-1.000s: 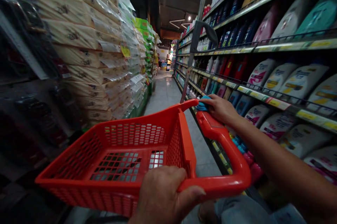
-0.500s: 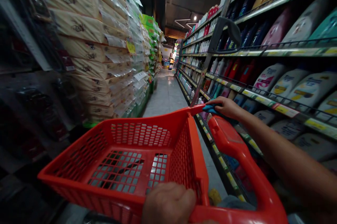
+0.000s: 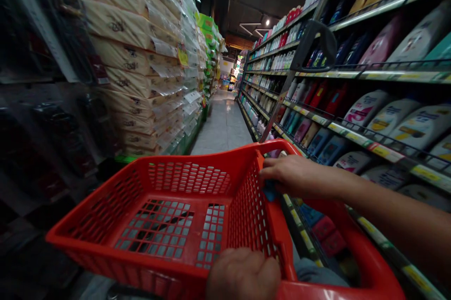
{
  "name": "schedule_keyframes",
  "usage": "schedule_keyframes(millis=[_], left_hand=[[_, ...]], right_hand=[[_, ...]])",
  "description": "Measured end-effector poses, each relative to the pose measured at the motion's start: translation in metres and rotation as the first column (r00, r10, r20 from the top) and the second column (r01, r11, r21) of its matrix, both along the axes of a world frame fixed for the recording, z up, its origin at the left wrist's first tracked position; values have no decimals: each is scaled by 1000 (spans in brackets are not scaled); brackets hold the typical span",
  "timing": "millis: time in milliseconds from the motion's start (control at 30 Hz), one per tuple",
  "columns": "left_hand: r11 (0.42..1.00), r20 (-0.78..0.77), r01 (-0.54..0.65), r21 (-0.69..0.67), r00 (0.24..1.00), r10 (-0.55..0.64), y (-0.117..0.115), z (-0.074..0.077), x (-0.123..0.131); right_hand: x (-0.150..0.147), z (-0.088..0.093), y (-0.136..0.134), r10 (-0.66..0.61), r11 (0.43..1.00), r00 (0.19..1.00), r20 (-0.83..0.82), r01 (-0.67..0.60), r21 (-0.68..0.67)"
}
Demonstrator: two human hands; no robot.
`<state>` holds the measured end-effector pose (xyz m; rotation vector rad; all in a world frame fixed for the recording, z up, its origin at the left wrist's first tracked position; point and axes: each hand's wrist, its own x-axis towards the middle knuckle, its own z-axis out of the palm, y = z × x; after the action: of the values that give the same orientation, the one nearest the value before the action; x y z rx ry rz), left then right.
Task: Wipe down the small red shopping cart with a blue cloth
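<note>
A red plastic shopping basket (image 3: 155, 156) with perforated sides fills the lower middle of the view; the floor shows through its grid bottom. My left hand (image 3: 244, 274) is closed over its near rim, by the right near corner. Bunched under the fingers of my right hand (image 3: 292, 175) is a blue cloth (image 3: 270, 190), pressed against the basket's right rim. A thick red loop handle (image 3: 378, 272) curves out to the right, partly behind my right forearm. From the far right corner rises a slanted bar with a dark grey grip (image 3: 314, 47).
Shelves of shampoo-like bottles (image 3: 366, 107) line the right side closely. Stacked wrapped packs (image 3: 130, 62) stand on the left, beside dark hanging goods (image 3: 52, 135). A grey tiled aisle (image 3: 225, 123) runs ahead between them.
My right hand has slid the blue cloth from the far right corner toward me, onto the right rim. My left hand keeps its grip. The view has shifted slightly.
</note>
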<state>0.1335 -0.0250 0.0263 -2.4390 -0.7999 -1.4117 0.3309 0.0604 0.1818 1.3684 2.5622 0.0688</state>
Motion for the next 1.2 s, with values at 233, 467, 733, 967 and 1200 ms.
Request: schedule_keyframes(millis=[233,467,733,967,1200], left_hand=[[999,78,-14,-30,997,16,-2,12,5],[999,58,-20,-48,998,23,0,15,0],[999,-60,13,-52,998,-16,11,23,-8],[981,-95,31,-191,994,-50,15,39,-18],[980,-111,102,-172,986,-123,-26,69,33]], right_hand=[[-20,-23,12,-70,980,980,186,33,194],[-13,15,-106,26,993,985,-168,-46,-111],[100,-27,-55,-72,904,693,-717,349,246],[68,-77,-101,72,792,333,-940,554,257],[10,-154,-122,289,532,-245,-925,845,-58]])
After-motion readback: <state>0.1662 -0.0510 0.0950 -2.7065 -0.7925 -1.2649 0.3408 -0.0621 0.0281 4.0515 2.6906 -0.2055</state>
